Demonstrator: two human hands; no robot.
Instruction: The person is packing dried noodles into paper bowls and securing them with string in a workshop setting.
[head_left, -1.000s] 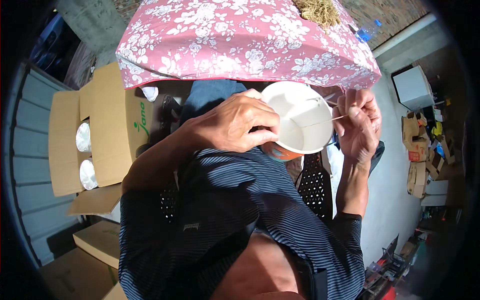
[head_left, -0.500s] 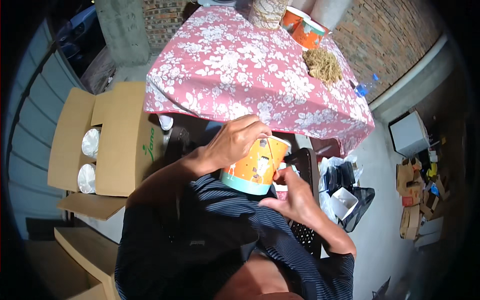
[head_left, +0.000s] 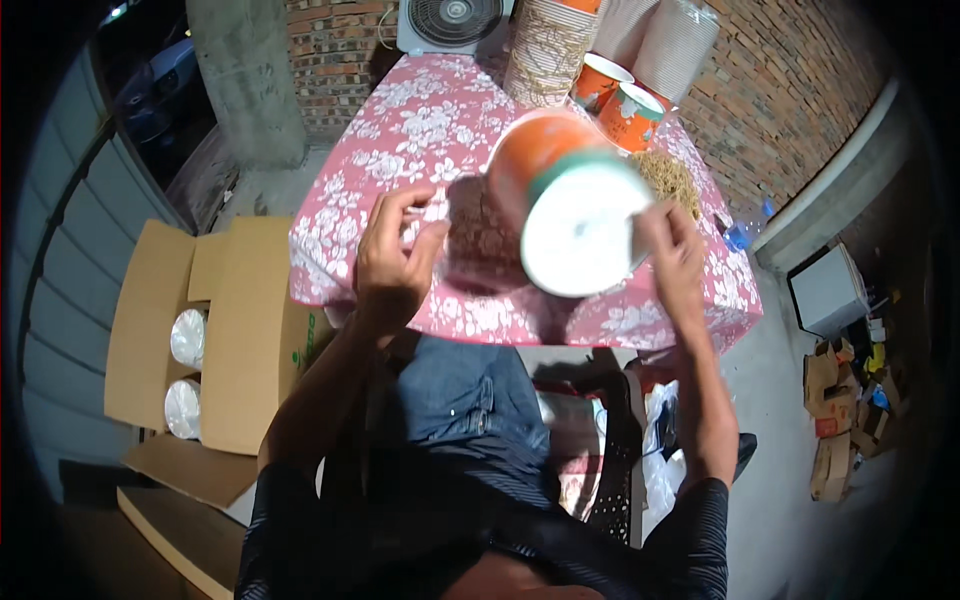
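Observation:
A large paper bucket (head_left: 545,165), orange with a green band and a white round base, is tilted over the flowered table, its base facing me. Motion blurs it. The fingers of my right hand (head_left: 680,260) are curled at the right edge of the base, gripping it there; they are blurred too. To the left of the bucket, my left hand (head_left: 395,260) hangs over the table's near edge, thumb and fingers apart, holding nothing. The table wears a pink cloth with white flowers (head_left: 420,125).
At the back stand two orange buckets (head_left: 630,118), a tall stack of buckets (head_left: 545,55), clear-wrapped stacks (head_left: 675,50) and a grey fan (head_left: 455,22). Dry straw-coloured strands (head_left: 668,182) lie at right. An open carton (head_left: 240,340) holds white-wrapped stacks. A dark chair (head_left: 615,470) is beside me.
The bucket has gone from my lap to above the table and turned base toward me. My left hand has let go and opened. Both arms now reach further forward.

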